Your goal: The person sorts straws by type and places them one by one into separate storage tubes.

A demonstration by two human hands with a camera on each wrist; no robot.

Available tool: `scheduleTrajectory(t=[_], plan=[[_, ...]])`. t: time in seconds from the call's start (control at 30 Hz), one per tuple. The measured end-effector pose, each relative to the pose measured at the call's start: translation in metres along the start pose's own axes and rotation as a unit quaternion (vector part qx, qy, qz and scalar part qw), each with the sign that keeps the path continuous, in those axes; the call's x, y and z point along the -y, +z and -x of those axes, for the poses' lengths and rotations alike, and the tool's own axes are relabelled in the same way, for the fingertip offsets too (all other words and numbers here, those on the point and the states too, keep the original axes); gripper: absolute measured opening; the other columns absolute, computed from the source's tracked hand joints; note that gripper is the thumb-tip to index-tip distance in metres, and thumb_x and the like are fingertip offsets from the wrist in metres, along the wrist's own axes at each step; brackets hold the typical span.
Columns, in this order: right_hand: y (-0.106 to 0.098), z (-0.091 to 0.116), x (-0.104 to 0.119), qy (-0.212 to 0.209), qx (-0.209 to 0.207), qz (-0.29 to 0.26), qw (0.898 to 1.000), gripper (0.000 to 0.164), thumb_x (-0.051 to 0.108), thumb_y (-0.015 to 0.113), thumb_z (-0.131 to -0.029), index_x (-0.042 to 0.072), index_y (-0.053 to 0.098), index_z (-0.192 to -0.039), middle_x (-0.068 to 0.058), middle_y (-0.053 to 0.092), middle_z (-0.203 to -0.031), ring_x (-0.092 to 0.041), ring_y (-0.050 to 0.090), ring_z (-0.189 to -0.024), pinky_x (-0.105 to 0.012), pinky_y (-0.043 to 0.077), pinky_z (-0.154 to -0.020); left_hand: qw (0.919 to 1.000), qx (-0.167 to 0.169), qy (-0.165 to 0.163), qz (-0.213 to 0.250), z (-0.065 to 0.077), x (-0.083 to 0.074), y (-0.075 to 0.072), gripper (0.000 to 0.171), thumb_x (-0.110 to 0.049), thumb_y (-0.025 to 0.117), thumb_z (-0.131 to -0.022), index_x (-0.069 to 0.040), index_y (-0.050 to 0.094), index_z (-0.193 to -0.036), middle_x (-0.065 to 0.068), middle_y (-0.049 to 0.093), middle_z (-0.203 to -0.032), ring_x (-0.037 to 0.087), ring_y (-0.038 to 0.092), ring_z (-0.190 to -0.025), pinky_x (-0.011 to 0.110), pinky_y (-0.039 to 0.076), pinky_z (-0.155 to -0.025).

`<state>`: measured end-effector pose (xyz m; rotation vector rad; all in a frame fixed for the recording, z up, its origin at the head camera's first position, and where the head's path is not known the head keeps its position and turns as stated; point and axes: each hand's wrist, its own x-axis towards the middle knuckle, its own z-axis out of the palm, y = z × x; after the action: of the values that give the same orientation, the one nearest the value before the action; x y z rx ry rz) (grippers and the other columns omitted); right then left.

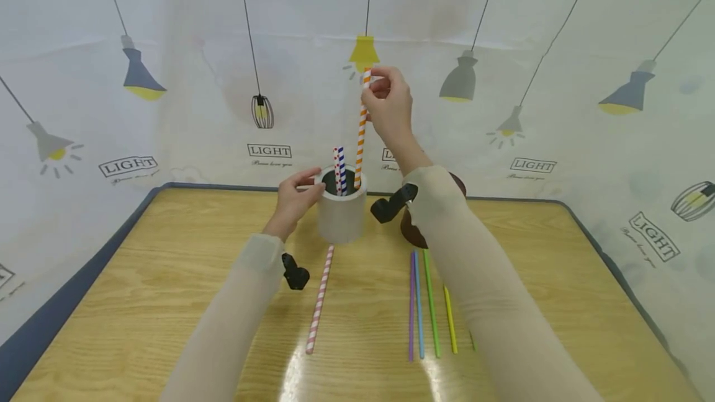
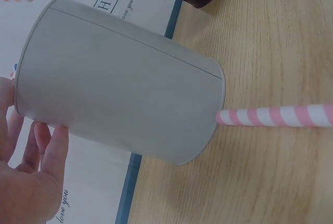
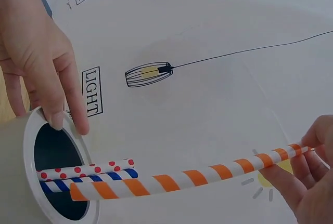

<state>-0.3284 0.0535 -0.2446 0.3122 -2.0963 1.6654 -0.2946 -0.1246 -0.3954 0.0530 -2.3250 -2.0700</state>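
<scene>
Pinching: right hand (image 1: 390, 101), thumb and fingers clasping the upper part of an orange-and-white spiral-striped paper-like straw (image 1: 360, 141).
Lower end: at the mouth of the pale grey cylindrical cup (image 1: 341, 222), the straw leaning slightly; whether its tip has passed the rim, I cannot tell.
Rim: left hand (image 1: 295, 200) holds the cup there, on its left side, with thumb and fingers.
Inside the cup: a white straw with red dots (image 3: 104, 167) and a white straw with blue stripes (image 3: 128, 173), side by side, tops above the rim.
In front of the cup: a pink-and-white striped straw (image 1: 319, 299), lying on the light wood-grain surface (image 1: 195, 247).
Right of the cup, nearer: thin plain purple (image 1: 411, 306), light blue (image 1: 419, 306), green (image 1: 432, 306) and yellow sticks (image 1: 450, 321), lying lengthwise.
Right of the cup: a dark brown rounded object (image 1: 410, 228), partly hidden by the sleeve (image 1: 475, 253).
Behind the cup: a white backdrop (image 1: 313, 17) printed with hanging lamps.
</scene>
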Motion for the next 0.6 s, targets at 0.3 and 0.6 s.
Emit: scheduleTrajectory(t=[0.3, 0.6], plan=[[0.006, 0.003, -0.025, 0.027, -0.009, -0.008, 1.0, 0.033, 0.002, 0.054, -0.085, 0.005, 0.052, -0.118, -0.007, 0.053, -0.088, -0.013, 0.053, -0.075, -0.026, 0.052, -0.055, 0.9999, -0.004, -0.012, 0.008, 0.0, 0.001, 0.001, 0.043, -0.013, 0.064, -0.085, -0.012, 0.056, -0.127, 0.014, 0.048, -0.117, 0.025, 0.051, -0.1, 0.033, 0.05, -0.082], [0.008, 0.015, -0.055, 0.052, 0.029, 0.0, 0.998, 0.033, -0.001, 0.052, -0.085, 0.003, 0.048, -0.118, -0.002, 0.047, -0.086, -0.014, 0.05, -0.077, -0.029, 0.054, -0.058, 0.9999, -0.005, -0.014, 0.006, 0.002, -0.001, 0.002, 0.042, -0.015, 0.065, -0.085, -0.013, 0.056, -0.126, 0.013, 0.048, -0.116, 0.025, 0.051, -0.101, 0.032, 0.05, -0.082]])
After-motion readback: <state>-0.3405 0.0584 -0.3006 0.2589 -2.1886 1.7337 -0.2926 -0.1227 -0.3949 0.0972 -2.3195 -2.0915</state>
